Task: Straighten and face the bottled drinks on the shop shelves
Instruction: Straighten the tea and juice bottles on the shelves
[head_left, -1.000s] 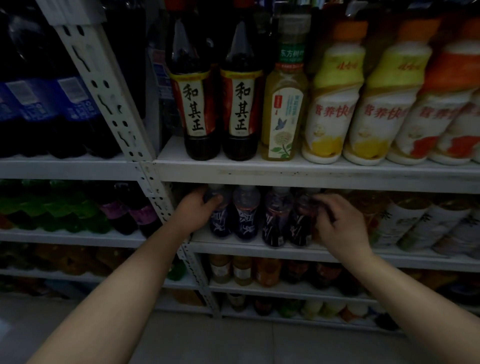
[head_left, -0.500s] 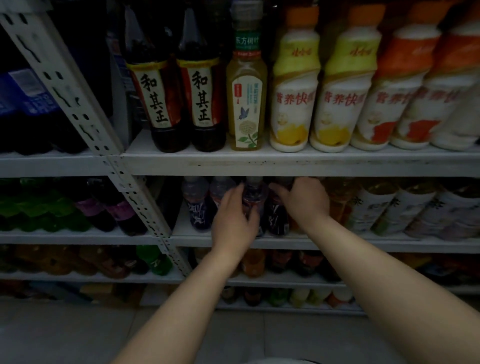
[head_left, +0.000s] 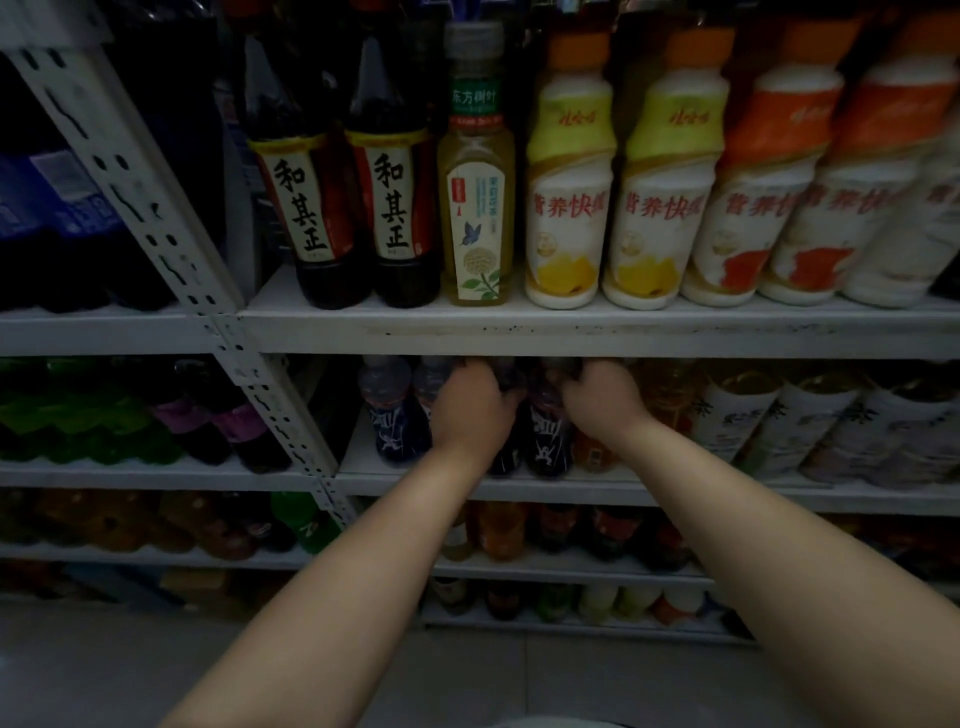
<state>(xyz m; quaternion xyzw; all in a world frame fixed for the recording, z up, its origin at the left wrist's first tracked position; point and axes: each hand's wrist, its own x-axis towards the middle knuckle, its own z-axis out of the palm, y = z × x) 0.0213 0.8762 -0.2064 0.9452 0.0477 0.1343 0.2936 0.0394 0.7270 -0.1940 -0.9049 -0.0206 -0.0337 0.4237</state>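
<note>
Now: white shelf taken as reference. On it stands a row of tall bottles, labels facing out. Directly under it both hands reach in, side by side. Left hand curls round the top of a dark bottle. Right hand curls over the next bottle. Two spare bottles stand under the shelf, left of the hands.

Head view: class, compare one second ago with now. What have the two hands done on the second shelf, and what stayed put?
The left hand slid right along the dark bottles, from the end one to the third, gripping its top. The right hand stays on the fourth bottle's top. The bottles themselves stand as before.
</note>
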